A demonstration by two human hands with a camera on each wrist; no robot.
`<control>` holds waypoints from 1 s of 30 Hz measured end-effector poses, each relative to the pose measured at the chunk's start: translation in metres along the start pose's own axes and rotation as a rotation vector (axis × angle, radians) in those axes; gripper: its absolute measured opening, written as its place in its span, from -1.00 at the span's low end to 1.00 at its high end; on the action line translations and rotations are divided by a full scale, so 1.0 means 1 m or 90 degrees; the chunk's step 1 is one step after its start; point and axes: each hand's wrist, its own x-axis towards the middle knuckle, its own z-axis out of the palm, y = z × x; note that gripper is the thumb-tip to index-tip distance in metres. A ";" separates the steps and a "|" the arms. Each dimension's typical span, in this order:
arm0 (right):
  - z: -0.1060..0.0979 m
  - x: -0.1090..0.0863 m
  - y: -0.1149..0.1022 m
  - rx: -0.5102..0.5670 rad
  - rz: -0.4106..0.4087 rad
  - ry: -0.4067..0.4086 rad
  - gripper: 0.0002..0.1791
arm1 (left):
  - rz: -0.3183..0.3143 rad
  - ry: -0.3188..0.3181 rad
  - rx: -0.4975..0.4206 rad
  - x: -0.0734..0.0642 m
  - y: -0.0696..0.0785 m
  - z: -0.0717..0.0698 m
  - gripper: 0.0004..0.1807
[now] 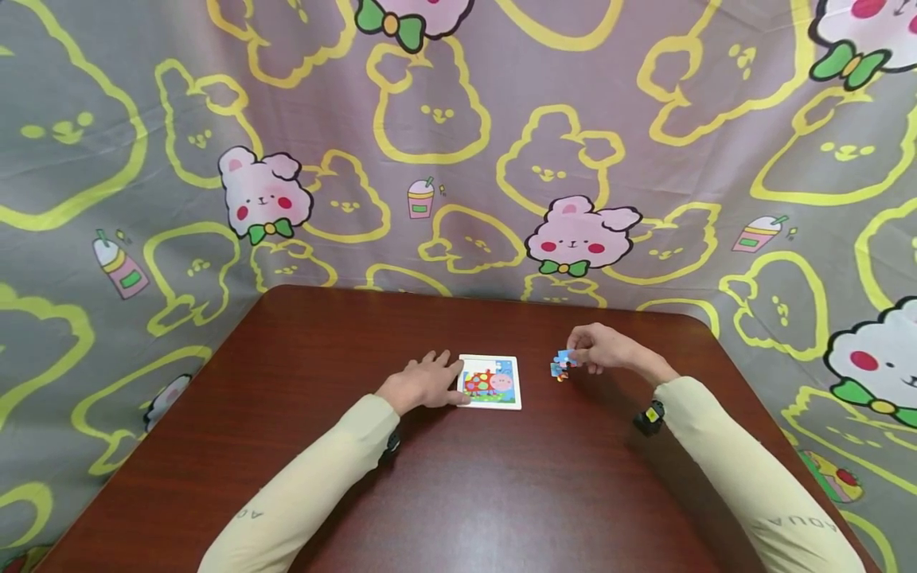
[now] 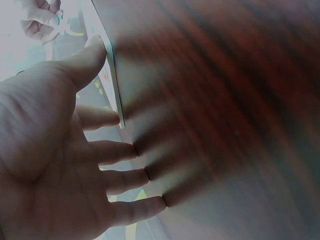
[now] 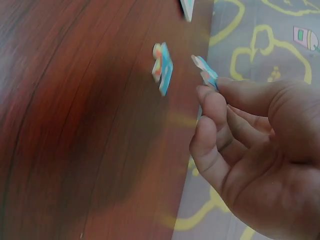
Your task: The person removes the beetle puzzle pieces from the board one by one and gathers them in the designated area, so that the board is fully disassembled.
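Note:
A small jigsaw puzzle [image 1: 490,385] in a white-edged square tray [image 1: 519,398] lies on the table, showing a pink and red spotted figure; its upper left part is bare white. My left hand [image 1: 427,380] rests at the tray's left side, thumb and index finger touching its edge, the other fingers spread on the tabletop. Between thumb and fingers my right hand [image 1: 603,348] pinches a blue jigsaw piece [image 3: 206,71], raised off the table. Another jigsaw piece [image 3: 163,69], blue with orange and yellow, lies on the wood just below it.
The dark reddish-brown table [image 1: 458,493] carries the tray and pieces. Behind it and at both sides hangs a grey curtain [image 1: 444,175] with yellow outlines and bunny prints. A small dark device [image 1: 649,417] is strapped at the right wrist.

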 end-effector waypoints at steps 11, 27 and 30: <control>-0.007 -0.011 0.023 -0.026 0.039 -0.069 -0.94 | 0.002 0.007 -0.001 0.000 0.000 0.001 -0.11; -0.003 -0.010 0.018 -0.119 0.147 -0.045 -0.71 | -0.001 0.004 -0.004 0.000 0.000 0.002 -0.11; -0.001 -0.010 0.014 -0.152 0.175 -0.038 -0.69 | -0.001 0.004 -0.002 0.000 0.000 0.002 -0.11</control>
